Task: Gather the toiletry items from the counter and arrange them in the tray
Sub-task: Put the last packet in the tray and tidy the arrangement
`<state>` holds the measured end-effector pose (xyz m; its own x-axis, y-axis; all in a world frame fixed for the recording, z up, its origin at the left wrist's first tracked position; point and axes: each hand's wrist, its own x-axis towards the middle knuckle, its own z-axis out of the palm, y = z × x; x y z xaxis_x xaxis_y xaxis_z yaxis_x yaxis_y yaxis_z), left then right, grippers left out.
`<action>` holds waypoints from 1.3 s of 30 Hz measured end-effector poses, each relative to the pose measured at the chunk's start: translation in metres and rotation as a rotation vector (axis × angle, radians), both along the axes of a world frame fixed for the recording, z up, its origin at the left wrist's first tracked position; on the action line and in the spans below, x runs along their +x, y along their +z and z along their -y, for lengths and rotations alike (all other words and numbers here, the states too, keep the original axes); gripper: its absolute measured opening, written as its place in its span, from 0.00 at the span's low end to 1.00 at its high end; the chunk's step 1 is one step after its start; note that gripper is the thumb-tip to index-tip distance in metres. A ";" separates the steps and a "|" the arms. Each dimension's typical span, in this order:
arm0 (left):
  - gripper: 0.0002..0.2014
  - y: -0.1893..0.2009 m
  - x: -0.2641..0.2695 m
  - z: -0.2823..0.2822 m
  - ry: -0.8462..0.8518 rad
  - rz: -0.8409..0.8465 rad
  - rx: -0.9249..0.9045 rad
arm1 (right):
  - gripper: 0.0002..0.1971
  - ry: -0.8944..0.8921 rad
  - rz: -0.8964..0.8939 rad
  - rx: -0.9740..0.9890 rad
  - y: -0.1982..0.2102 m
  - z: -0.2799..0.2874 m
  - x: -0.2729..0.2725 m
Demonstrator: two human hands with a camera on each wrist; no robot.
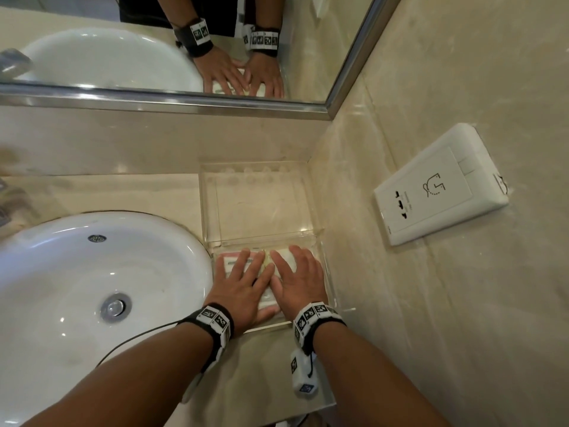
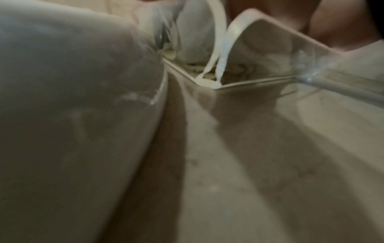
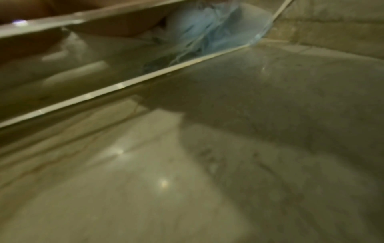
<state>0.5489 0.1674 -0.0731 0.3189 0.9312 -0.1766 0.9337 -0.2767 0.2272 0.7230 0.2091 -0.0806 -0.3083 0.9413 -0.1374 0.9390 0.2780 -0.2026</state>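
Note:
A clear acrylic tray [image 1: 319, 230] stands on the beige counter in the corner, right of the sink. Its near compartment holds several flat white toiletry packets [image 1: 227, 261], one with a pink edge. My left hand [image 1: 243, 274] and right hand [image 1: 297, 271] lie side by side, flat on these packets, with fingers straight and spread. The hands hide most of the packets. The tray's far compartment [image 1: 255, 204] shows only bare clear floor. The left wrist view shows a tray corner [image 2: 214, 85] with white packets behind the clear wall. A pale blue packet [image 3: 207, 32] shows through the tray wall [image 3: 124, 85].
A white oval sink [image 1: 92, 272] lies close to the tray's left side. A mirror [image 1: 184, 41] runs along the back wall and reflects both hands. On the right wall sits a white socket plate [image 1: 440, 186]. A strip of counter [image 1: 261, 365] lies in front of the tray.

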 end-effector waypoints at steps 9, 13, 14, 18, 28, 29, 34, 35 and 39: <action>0.43 0.000 -0.001 -0.002 0.004 0.012 0.031 | 0.27 -0.028 -0.070 0.030 -0.001 -0.003 0.000; 0.43 0.000 0.000 0.000 0.010 0.001 0.019 | 0.26 -0.005 -0.008 -0.006 0.002 -0.003 0.000; 0.43 0.001 0.002 0.000 0.009 -0.004 0.020 | 0.26 -0.002 0.004 -0.028 0.002 -0.003 0.000; 0.42 0.008 0.003 0.000 -0.021 -0.008 0.054 | 0.27 -0.011 -0.015 -0.068 0.008 -0.004 0.000; 0.48 0.004 -0.007 -0.002 -0.001 -0.018 0.014 | 0.33 0.000 -0.015 -0.064 0.002 0.000 0.004; 0.48 0.003 -0.006 -0.001 -0.001 -0.018 0.004 | 0.33 -0.008 -0.016 -0.063 0.003 0.000 0.004; 0.48 0.003 -0.006 -0.004 0.000 -0.008 -0.014 | 0.31 -0.020 -0.003 -0.079 0.003 -0.003 0.003; 0.48 0.004 -0.006 -0.004 0.001 -0.009 -0.015 | 0.31 -0.017 0.004 -0.071 0.004 -0.002 0.003; 0.45 0.009 -0.006 -0.004 -0.032 -0.034 0.001 | 0.31 -0.006 0.038 -0.099 0.006 -0.003 0.002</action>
